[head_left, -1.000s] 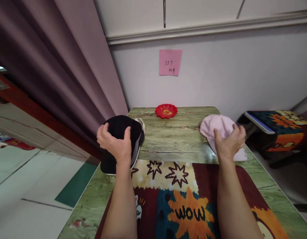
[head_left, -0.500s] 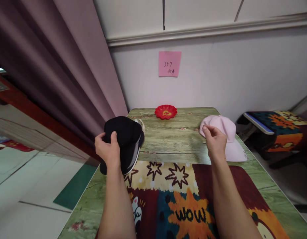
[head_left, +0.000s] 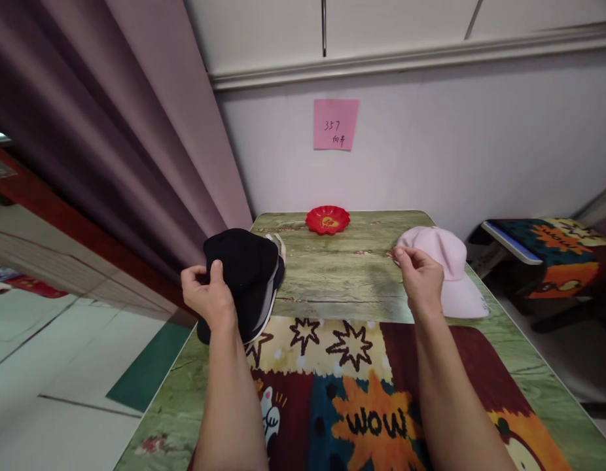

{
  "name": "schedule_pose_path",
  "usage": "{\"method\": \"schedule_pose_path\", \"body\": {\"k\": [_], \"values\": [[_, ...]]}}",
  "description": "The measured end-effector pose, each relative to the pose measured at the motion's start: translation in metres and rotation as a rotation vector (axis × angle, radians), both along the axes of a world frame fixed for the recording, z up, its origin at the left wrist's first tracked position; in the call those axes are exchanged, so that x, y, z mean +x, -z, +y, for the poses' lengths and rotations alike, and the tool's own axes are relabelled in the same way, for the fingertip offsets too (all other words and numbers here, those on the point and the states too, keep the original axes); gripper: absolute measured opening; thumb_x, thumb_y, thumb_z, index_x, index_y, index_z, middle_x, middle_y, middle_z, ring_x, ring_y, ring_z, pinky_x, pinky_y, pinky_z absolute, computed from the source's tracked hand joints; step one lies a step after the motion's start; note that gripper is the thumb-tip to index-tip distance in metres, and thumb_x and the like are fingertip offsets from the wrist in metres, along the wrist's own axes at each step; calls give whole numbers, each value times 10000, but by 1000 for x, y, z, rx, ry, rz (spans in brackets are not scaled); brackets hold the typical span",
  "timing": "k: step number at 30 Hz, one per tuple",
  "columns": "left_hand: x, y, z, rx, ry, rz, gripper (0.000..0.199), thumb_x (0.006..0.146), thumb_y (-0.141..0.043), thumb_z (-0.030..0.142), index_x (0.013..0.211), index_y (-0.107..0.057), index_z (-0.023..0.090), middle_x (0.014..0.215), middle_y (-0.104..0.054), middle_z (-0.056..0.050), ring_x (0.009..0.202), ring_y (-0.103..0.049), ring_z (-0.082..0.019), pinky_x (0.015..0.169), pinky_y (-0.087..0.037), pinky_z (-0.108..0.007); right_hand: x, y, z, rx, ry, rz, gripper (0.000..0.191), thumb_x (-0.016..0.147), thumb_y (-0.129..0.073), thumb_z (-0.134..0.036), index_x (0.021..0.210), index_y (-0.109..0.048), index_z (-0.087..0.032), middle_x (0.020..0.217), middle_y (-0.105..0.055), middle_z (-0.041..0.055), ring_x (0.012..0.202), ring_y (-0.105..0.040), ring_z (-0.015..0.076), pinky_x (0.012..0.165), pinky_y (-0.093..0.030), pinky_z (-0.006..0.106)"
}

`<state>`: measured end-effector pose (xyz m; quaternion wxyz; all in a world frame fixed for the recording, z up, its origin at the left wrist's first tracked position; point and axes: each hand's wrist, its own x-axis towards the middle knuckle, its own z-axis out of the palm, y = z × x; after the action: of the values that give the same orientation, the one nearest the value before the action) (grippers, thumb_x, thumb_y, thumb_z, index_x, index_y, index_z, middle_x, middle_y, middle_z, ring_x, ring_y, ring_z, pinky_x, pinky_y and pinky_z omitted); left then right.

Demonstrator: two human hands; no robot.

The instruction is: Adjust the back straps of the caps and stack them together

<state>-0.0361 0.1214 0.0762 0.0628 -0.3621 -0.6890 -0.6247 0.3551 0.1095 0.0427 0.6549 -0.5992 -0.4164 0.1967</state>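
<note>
At the left side of the table, a black cap (head_left: 244,258) lies on top of other caps, with dark, grey and white brim edges (head_left: 269,313) showing below it. My left hand (head_left: 209,297) is at its left side, thumb raised in front of the black crown and apart from the curled fingers. A pink cap (head_left: 445,252) sits at the right, its brim toward the near right. My right hand (head_left: 421,278) is in front of its left edge, thumb and index fingertips pressed together. Whether anything is between those fingertips I cannot make out.
A red scalloped dish (head_left: 327,220) stands at the table's far edge. A patterned mat (head_left: 322,353) covers the near part of the wood-patterned table (head_left: 332,281). A pink note (head_left: 336,124) is on the wall, a curtain (head_left: 185,131) hangs at left, and another table (head_left: 563,248) stands at right.
Both hands have shifted slightly left. The left thumb has moved toward the black cap's left edge, and the right fingertips now reach the pink cap's left edge. The caps look nearly unmoved.
</note>
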Motion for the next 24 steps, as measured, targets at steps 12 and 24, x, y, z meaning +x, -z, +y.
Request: {"method": "schedule_pose_path", "body": {"k": [12, 24], "values": [[40, -63, -33, 460, -3, 242, 207, 817, -647, 290, 768, -454, 231, 834, -499, -13, 868, -518, -202, 911, -419, -387, -30, -28, -14, -41, -330, 133, 363, 785, -739, -506, 932, -731, -174, 934, -759, 87, 908, -695, 228, 857, -539, 376], [165, -50, -59, 273, 736, -242, 184, 894, -629, 331, 839, -505, 208, 955, -587, -17, 888, -581, -137, 843, -475, -265, -61, -65, -44, 5, -788, 695, 425, 798, -772, -462, 1160, -703, -249, 1214, -729, 59, 1112, -685, 254, 982, -559, 406]]}}
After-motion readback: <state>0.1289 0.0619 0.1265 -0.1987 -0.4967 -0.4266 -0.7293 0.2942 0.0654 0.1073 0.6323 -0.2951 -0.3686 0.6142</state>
